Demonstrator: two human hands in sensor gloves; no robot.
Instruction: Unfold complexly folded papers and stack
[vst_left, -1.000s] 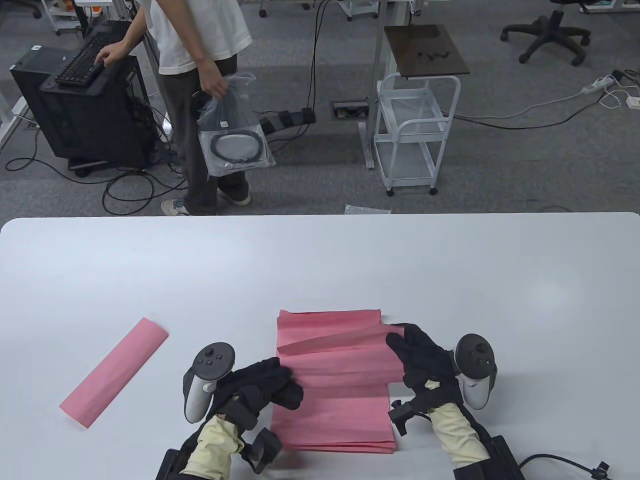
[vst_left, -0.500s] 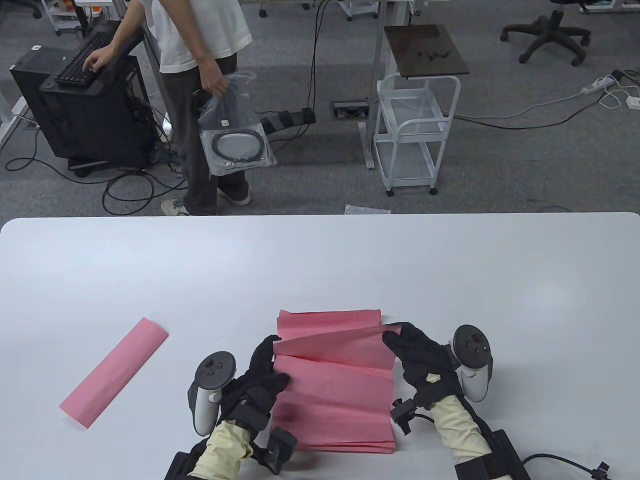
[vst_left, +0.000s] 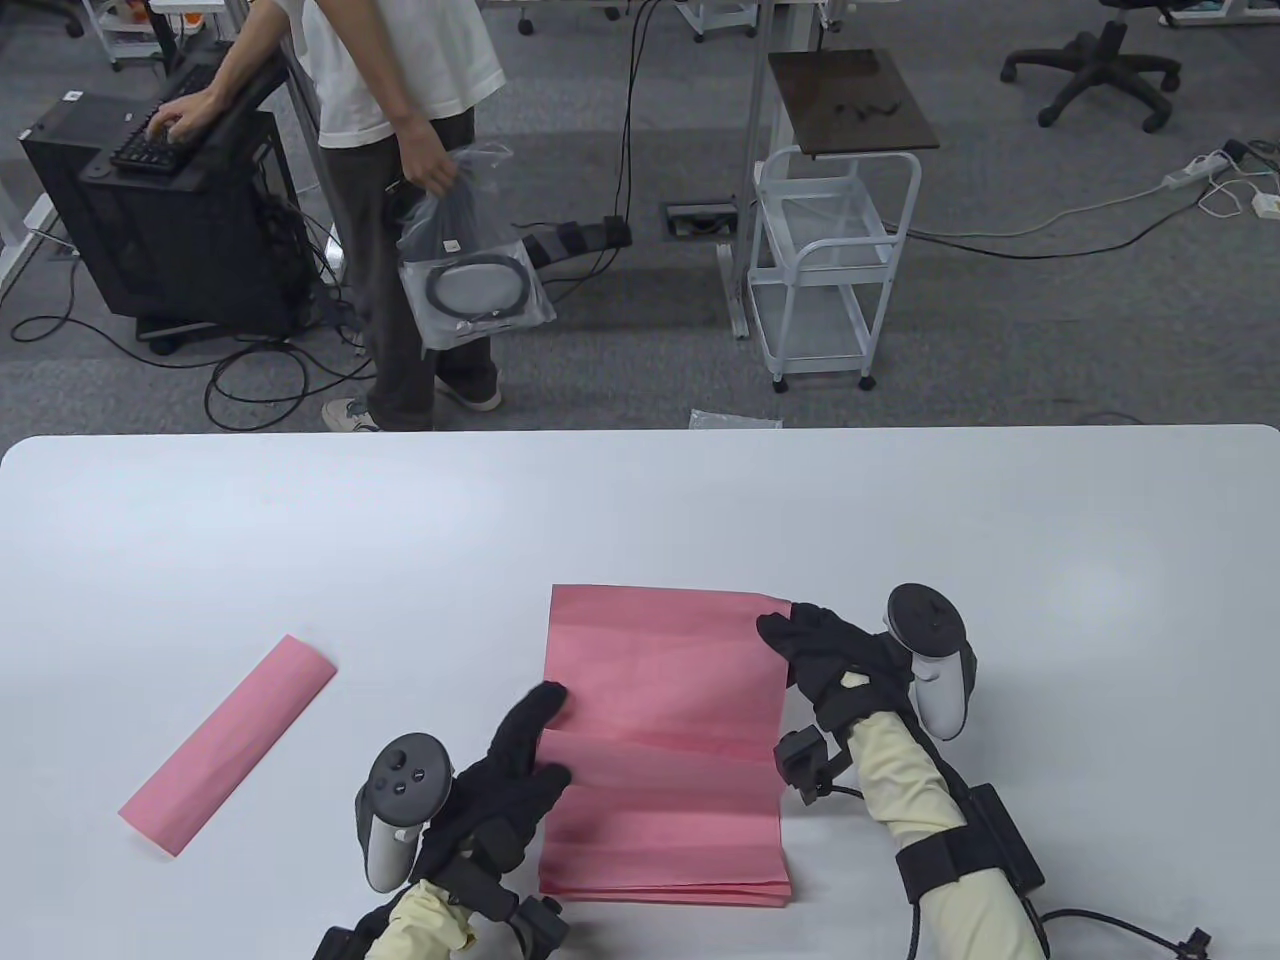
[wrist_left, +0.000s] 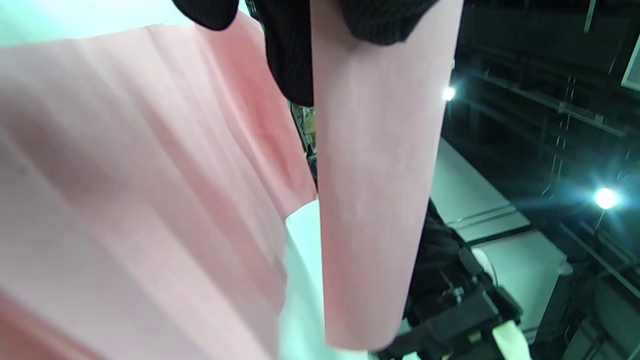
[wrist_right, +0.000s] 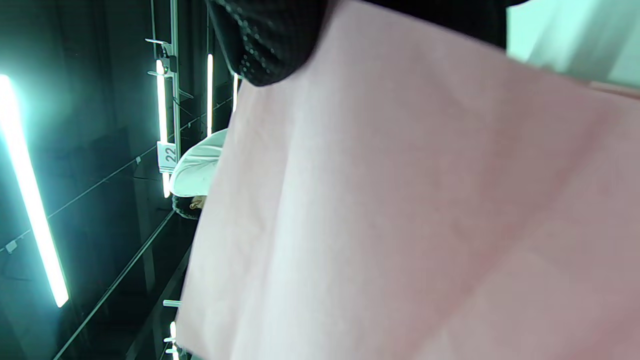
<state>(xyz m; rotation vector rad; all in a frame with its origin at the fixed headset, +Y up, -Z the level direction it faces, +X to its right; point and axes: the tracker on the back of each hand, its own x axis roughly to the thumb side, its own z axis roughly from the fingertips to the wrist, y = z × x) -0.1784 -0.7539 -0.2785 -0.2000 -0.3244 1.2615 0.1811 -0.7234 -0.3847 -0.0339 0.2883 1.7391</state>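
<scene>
A pink sheet (vst_left: 665, 680) lies opened out over a stack of pink sheets (vst_left: 665, 888) near the table's front edge. My right hand (vst_left: 790, 635) pinches the sheet's far right corner. My left hand (vst_left: 545, 715) holds its left edge, fingers spread along it. In the left wrist view black fingers (wrist_left: 290, 60) grip the sheet (wrist_left: 150, 175), which hangs in creased panels. In the right wrist view fingers (wrist_right: 265, 40) hold the sheet (wrist_right: 400, 200) from above. A folded pink paper (vst_left: 228, 745) lies slantwise at the left, apart from both hands.
The white table (vst_left: 640, 520) stretches wide beyond the papers. Past its far edge a person (vst_left: 400, 150) stands with a plastic bag, beside a black computer stand (vst_left: 160, 200). A white cart (vst_left: 830, 270) stands on the floor further right.
The raised fold of the top sheet has been opened away from me and now lies nearly flat. My right hand moved farther out with the corner. My left hand slid to the left edge.
</scene>
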